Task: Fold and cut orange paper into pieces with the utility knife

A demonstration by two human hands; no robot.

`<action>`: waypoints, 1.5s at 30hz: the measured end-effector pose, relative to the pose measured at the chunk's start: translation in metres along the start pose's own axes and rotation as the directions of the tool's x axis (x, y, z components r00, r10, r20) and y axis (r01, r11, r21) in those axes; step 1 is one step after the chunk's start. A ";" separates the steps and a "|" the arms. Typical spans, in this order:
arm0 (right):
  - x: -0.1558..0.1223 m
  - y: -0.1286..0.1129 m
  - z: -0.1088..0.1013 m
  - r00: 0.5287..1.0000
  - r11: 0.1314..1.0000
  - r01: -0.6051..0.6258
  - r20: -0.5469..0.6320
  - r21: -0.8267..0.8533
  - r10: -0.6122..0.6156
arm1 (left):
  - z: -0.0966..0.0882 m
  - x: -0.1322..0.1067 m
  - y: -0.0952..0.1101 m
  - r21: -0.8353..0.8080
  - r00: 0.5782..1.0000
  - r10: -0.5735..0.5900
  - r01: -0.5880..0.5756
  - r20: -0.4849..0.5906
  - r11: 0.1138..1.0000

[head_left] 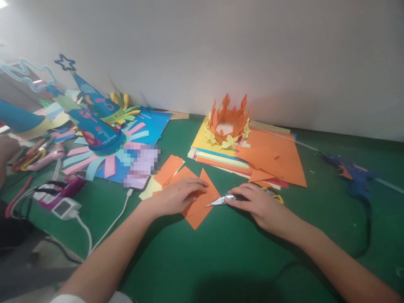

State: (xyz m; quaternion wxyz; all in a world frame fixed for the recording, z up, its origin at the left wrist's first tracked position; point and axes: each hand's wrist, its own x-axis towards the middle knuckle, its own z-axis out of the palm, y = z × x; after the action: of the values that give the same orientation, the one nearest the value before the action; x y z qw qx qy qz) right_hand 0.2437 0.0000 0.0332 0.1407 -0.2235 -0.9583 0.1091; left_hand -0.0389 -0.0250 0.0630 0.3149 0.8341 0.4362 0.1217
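Observation:
My left hand (179, 195) rests on orange paper pieces (195, 216) at the middle of the green table. Its fingers are stretched out and slightly bent, with a gap at the thumb. My right hand (255, 204) is closed over a pair of scissors (221, 200). Their silver blades are together and point left, the tip over the edge of the orange paper. Part of a yellow handle loop (278, 198) shows behind my right hand; the rest is hidden. More orange and pale yellow pieces (150, 188) lie beyond my left hand.
An orange paper crown (225, 120) stands on stacked coloured sheets (296, 164). Decorated blue cone hats (99, 128) and a blurred phone (142, 166) are at left, near cables and a power adapter (66, 209). A blue glue gun (356, 176) lies right. Another person's hand (4, 155) shows far left.

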 end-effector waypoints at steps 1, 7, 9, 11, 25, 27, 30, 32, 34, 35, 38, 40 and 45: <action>0.000 0.000 0.000 1.000 1.000 -0.003 -0.002 0.002 0.003 | 0.000 0.000 0.000 0.002 1.000 0.001 -0.001 0.001 1.000; 0.002 -0.005 0.002 1.000 0.999 -0.017 0.025 0.027 0.017 | 0.002 0.000 -0.002 0.035 1.000 0.014 -0.014 -0.001 0.999; 0.003 -0.008 0.001 0.999 0.999 -0.016 0.040 0.039 0.014 | 0.002 -0.001 -0.002 0.033 1.000 0.018 -0.018 -0.001 0.999; 0.005 -0.010 0.000 0.999 0.999 -0.023 0.036 0.044 0.021 | 0.001 -0.001 -0.002 0.030 1.000 0.018 -0.018 0.005 0.999; 0.008 -0.022 0.006 0.999 0.998 -0.021 0.043 0.053 0.019 | 0.002 -0.001 -0.004 0.040 0.999 0.042 -0.041 -0.006 0.998; 0.008 -0.024 0.006 0.999 0.998 -0.019 0.039 0.064 0.016 | 0.002 -0.001 -0.004 0.037 0.999 0.049 -0.048 -0.011 0.998; 0.009 -0.025 0.006 1.000 0.997 -0.018 0.022 0.069 0.017 | 0.001 -0.001 -0.004 0.029 0.999 0.049 -0.049 -0.015 0.998; 0.011 -0.026 0.006 1.000 0.997 -0.013 0.022 0.075 0.011 | 0.000 -0.001 -0.003 0.029 0.999 0.037 -0.037 -0.013 0.999; 0.012 -0.027 0.006 0.999 0.996 -0.009 0.037 0.083 0.005 | 0.000 -0.001 -0.002 0.025 1.000 0.030 -0.030 -0.007 0.999; 0.012 -0.027 0.006 0.999 0.996 -0.009 0.045 0.086 0.006 | 0.000 -0.001 -0.002 0.023 1.000 0.029 -0.029 -0.003 0.999; 0.012 -0.029 0.006 0.999 0.996 -0.017 0.042 0.089 0.013 | 0.000 -0.001 -0.001 0.024 0.999 0.035 -0.035 -0.001 0.999; 0.013 -0.030 0.006 0.999 0.996 -0.011 0.032 0.093 0.008 | 0.001 -0.001 -0.002 0.028 0.999 0.038 -0.038 -0.003 0.999; 0.015 -0.031 0.007 0.998 0.995 -0.011 0.070 0.103 0.003 | 0.002 0.000 -0.004 0.018 0.998 0.055 -0.055 -0.004 0.998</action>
State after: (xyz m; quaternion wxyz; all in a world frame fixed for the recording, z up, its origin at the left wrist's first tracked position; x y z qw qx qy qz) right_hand 0.2163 -0.0215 0.0379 0.1179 -0.2153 -0.9549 0.1667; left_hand -0.0408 -0.0241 0.0587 0.3029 0.8484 0.4149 0.1280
